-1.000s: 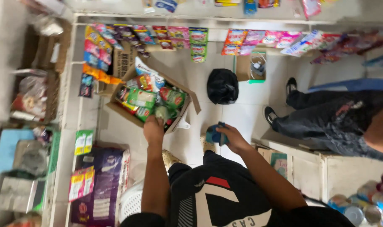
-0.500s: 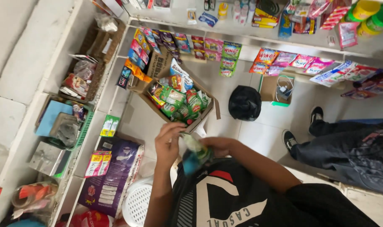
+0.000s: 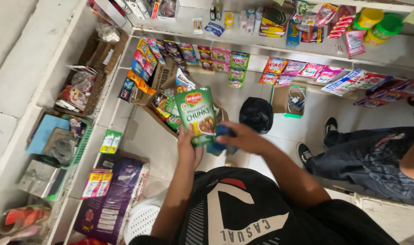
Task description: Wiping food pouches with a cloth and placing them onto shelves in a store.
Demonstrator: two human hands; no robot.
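Below the hands, at twelve o'clock, an open cardboard box [image 3: 159,88] of packets sits on the floor. The green pouch [image 3: 197,115] stands upright, gripped at its lower edge by the left hand [image 3: 190,152]; half a second ago it lay low between both hands. The right hand [image 3: 243,137] clasps a blue cloth [image 3: 221,138] touching the pouch at three o'clock. A black bag [image 3: 257,113] lies beyond, at one o'clock.

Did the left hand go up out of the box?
Yes. The left hand was down in the cardboard box a second ago; now it is nearer the body, clear of the box, holding up a green pouch.
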